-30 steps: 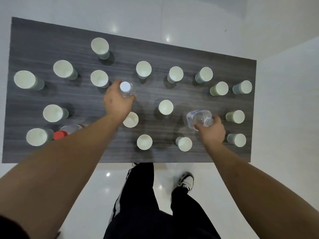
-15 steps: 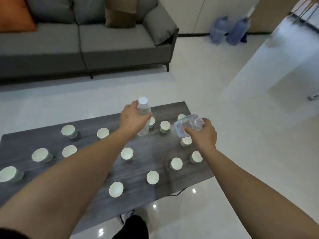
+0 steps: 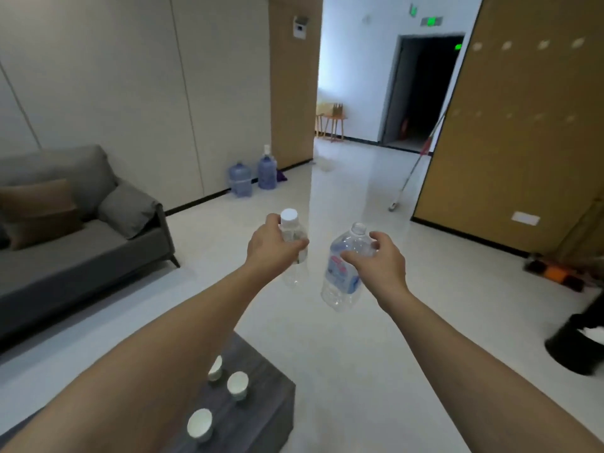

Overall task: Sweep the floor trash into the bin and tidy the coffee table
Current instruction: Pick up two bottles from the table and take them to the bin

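Fingers (image 3: 351,255) grip blue-labelled bottle (image 3: 341,273); its writing is unreadable.

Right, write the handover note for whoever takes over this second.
Left hand: shut on the capped bottle, held upright.
Right hand: shut on the uncapped bottle, which has a blue label.
Both bottles are in the air, clear of the coffee table. The black bin stands on the floor at the right.
Done: two bottles picked up.
Left: bin them, probably. Paper cups are on the table. No floor trash shows here.
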